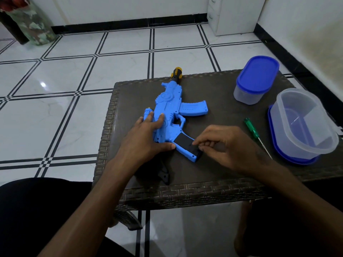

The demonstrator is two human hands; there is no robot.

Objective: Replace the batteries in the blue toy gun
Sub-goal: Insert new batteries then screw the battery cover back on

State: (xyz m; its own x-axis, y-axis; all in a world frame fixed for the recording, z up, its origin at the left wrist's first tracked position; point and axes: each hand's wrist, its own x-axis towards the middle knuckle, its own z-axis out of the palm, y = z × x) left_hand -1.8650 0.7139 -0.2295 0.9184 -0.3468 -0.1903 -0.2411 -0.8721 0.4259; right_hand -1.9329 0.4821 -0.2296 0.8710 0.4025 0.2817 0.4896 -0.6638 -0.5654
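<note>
Woven dark table (213,175) under both hands, edge running just behind the wrists. Open clear tub (304,127) sitting on its blue lid, right of the right hand, near the table edge; lidded tub (254,84) beyond and right of it, well clear.

Blue toy gun (172,112) lying flat between and ahead of the hands, barrel pointing away, grip toward the body. Left hand (148,134) spread flat on the rear body, thumb against the base of the grip, pinning it down. Right hand (219,145) at the lower end of the grip, fingertips pressed together on something tiny and metallic at the black battery cover (185,141) — probably the cover screw, too small to confirm. Black part (164,175) below the left wrist, partly hidden, identity unclear. Green screwdriver (256,134) lying just right of the right hand, untouched.

Risks, judged from the layout:
- Dropping the small item: weave gaps and a near table edge, likely lost on the tiled floor.
- Easing off the left hand: gun sliding or rotating on the weave, hole shifting away from the fingertips.
- Reaching right for the driver without looking: knuckles clipping the open tub, pushing it toward the edge.
- Cross-threading if started at an angle in soft plastic.
</note>
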